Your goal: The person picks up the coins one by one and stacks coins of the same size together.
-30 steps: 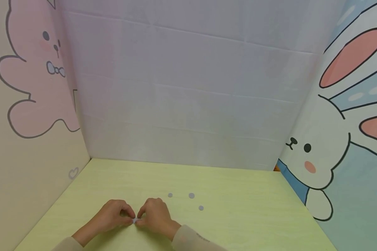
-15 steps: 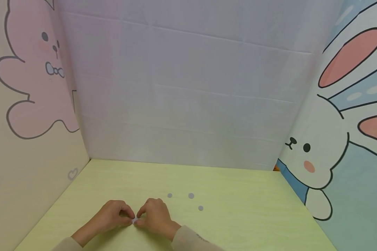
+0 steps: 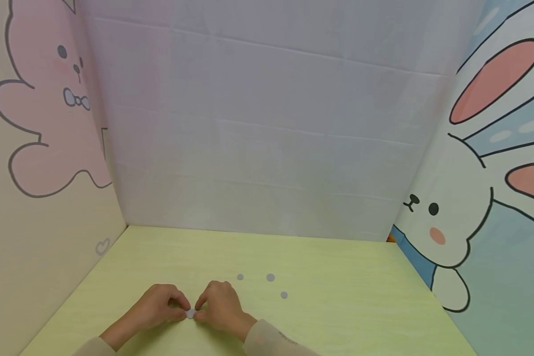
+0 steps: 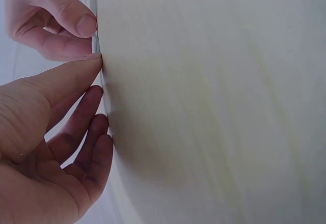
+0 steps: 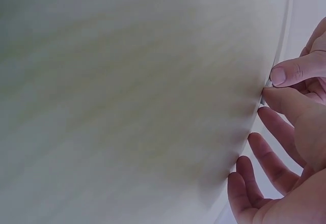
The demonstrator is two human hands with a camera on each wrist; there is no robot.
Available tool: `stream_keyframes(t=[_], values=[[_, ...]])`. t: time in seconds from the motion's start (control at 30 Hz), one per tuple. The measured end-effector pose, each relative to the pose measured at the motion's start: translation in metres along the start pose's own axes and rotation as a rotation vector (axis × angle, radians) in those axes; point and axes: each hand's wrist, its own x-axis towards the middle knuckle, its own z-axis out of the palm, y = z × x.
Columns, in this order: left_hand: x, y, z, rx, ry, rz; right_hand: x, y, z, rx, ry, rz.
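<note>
A small round grey coin is between my two hands, near the front of the pale yellow-green table. Its face shows from above; I cannot tell whether it lies flat or is tilted. My left hand holds its left edge with thumb and index fingertips. From the other side, my right hand has thumb and index fingertips at the right edge. In the wrist views, the left hand and right hand sit low at the tabletop with the other fingers bent, and the coin is mostly hidden.
Three more grey coins lie beyond my right hand: a small one, a larger one and another small one. A white sheet stands along the back, and panels with cartoon rabbits border the sides.
My right fingertips have shifted slightly right, so more of the coin between the hands shows. My left hand and the other coins stay in place.
</note>
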Motion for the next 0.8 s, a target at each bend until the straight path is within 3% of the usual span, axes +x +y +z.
stream_keyframes(t=[0.37,0.8], values=[[-0.0007,0.0011,-0.0004,0.008,0.000,-0.018,0.0013,-0.0027,-0.0007,0.001,-0.012,0.008],[0.0001,0.0004,-0.0014,0.023,0.000,0.019,0.0029,-0.0008,0.0008,0.003,-0.020,0.006]])
